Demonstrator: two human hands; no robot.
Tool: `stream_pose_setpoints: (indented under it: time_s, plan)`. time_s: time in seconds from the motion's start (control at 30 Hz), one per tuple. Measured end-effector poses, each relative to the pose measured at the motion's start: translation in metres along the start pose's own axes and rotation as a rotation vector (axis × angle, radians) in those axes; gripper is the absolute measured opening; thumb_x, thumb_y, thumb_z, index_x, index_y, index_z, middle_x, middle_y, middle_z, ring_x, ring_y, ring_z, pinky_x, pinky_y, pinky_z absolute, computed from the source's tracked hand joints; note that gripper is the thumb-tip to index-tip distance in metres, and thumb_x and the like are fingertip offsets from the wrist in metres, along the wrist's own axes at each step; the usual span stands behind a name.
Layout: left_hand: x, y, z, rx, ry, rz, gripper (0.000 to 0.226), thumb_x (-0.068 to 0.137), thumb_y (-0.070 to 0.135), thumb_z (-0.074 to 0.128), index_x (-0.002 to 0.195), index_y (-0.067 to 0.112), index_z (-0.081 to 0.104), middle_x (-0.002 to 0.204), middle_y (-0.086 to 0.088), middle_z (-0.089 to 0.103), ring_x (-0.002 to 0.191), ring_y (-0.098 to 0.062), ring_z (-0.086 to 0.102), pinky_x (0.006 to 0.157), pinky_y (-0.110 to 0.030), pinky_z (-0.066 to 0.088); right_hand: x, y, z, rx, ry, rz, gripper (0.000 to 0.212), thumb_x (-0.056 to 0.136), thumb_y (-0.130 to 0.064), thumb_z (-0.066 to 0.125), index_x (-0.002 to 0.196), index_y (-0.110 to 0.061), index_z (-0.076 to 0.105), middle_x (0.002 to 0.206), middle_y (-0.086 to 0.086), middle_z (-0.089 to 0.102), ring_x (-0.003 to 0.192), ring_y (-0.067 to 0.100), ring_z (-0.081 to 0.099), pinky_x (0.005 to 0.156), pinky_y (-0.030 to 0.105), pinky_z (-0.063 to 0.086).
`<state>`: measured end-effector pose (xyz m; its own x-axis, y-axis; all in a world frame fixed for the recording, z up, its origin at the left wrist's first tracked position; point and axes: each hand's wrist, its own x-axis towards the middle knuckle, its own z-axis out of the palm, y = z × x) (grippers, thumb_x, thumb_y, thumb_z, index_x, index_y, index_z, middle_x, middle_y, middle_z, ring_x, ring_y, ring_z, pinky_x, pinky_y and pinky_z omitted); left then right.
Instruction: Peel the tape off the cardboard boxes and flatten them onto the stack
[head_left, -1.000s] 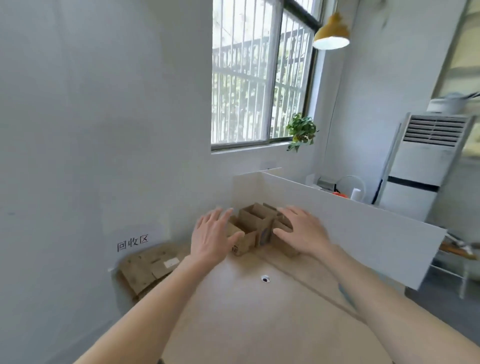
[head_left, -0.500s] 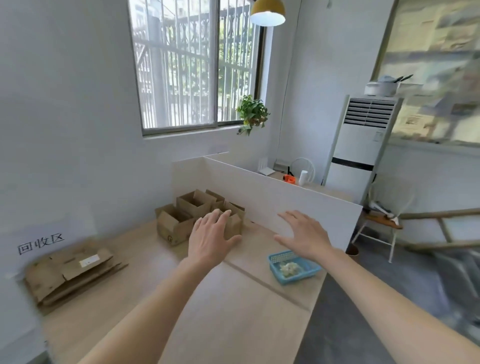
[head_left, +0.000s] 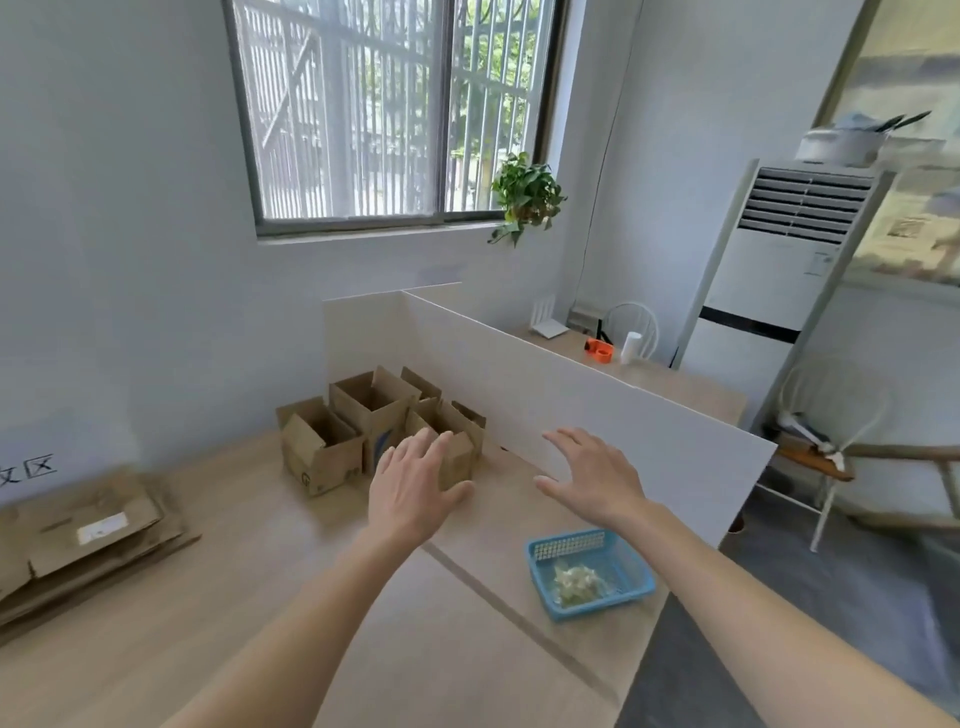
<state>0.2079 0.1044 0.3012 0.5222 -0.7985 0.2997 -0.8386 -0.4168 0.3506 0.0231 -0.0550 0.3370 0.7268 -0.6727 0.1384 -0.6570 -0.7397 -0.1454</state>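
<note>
Several small open cardboard boxes (head_left: 332, 447) stand clustered at the back of the wooden table (head_left: 218, 597), against the white partition. A stack of flattened cardboard (head_left: 88, 540) lies at the table's left edge. My left hand (head_left: 410, 488) hovers with straight, spread fingers in front of the nearest box (head_left: 457, 457), partly hiding it. My right hand (head_left: 592, 478) is held out flat to the right of the boxes, above the table and holding nothing.
A blue plastic basket (head_left: 566, 545) with crumpled tape scraps sits near the table's right edge. A white partition (head_left: 597, 415) walls the table's back and right side. Behind it are an orange tape dispenser (head_left: 598, 349), a chair and an air conditioner.
The camera has turned right and down, bringing the basket and the stack into view. Both hands have drawn back from the boxes and now hover apart.
</note>
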Motion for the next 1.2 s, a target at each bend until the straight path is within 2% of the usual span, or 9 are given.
stream_pose_setpoints:
  time_s: [0.17,0.37,0.53,0.73,0.9,1.07,1.2]
  plan:
    - [0.052,-0.025,0.049,0.036,-0.027,-0.103,0.076,0.095,0.064,0.055,0.158,0.031,0.029,0.164,-0.004,0.030,0.152,-0.023,0.026,0.126,-0.041,0.020,0.084,0.030,0.056,0.018,-0.081,-0.055,0.073,0.094,-0.058,0.057,0.157,-0.031,0.031,0.161,-0.007,0.033,0.146,0.018,0.034,0.116,0.040,0.033]
    - [0.120,-0.073,0.140,0.123,-0.078,-0.308,0.079,0.093,0.064,0.056,0.158,0.030,0.030,0.163,-0.005,0.033,0.151,-0.022,0.029,0.124,-0.040,0.025,0.206,0.060,0.173,0.081,-0.218,-0.131,0.076,0.094,-0.060,0.057,0.159,-0.031,0.028,0.163,-0.005,0.031,0.150,0.017,0.031,0.120,0.039,0.030]
    - [0.180,-0.097,0.219,0.125,-0.151,-0.431,0.083,0.090,0.065,0.060,0.159,0.033,0.027,0.164,-0.004,0.032,0.151,-0.021,0.028,0.124,-0.039,0.024,0.295,0.090,0.264,0.140,-0.311,-0.112,0.081,0.093,-0.062,0.058,0.160,-0.033,0.023,0.164,-0.001,0.030,0.150,0.019,0.030,0.118,0.040,0.032]
    - [0.226,-0.120,0.294,0.145,-0.242,-0.506,0.085,0.088,0.069,0.059,0.159,0.036,0.026,0.164,-0.004,0.031,0.152,-0.020,0.027,0.123,-0.038,0.022,0.367,0.092,0.349,0.191,-0.410,-0.059,0.095,0.090,-0.067,0.060,0.162,-0.035,0.007,0.166,0.010,0.024,0.148,0.029,0.034,0.114,0.042,0.037]
    - [0.240,-0.139,0.332,0.168,-0.289,-0.567,0.082,0.090,0.066,0.059,0.159,0.033,0.028,0.163,-0.004,0.033,0.151,-0.020,0.027,0.122,-0.037,0.022,0.405,0.074,0.407,0.209,-0.422,0.007,0.108,0.085,-0.073,0.061,0.160,-0.039,-0.007,0.169,0.018,0.007,0.146,0.037,0.036,0.114,0.044,0.036]
    - [0.234,-0.161,0.349,0.181,-0.312,-0.630,0.082,0.091,0.065,0.059,0.159,0.030,0.027,0.163,-0.004,0.032,0.152,-0.020,0.026,0.124,-0.038,0.023,0.425,0.061,0.453,0.277,-0.348,0.088,0.105,0.079,-0.075,0.066,0.158,-0.038,0.007,0.166,0.022,-0.004,0.147,0.044,0.029,0.113,0.050,0.038]
    - [0.222,-0.176,0.357,0.191,-0.334,-0.662,0.082,0.093,0.064,0.056,0.159,0.026,0.025,0.163,-0.005,0.031,0.152,-0.020,0.025,0.124,-0.036,0.022,0.426,0.052,0.475,0.354,-0.267,0.146,0.094,0.080,-0.076,0.063,0.149,-0.035,0.015,0.160,0.024,0.008,0.139,0.044,0.038,0.101,0.051,0.047]
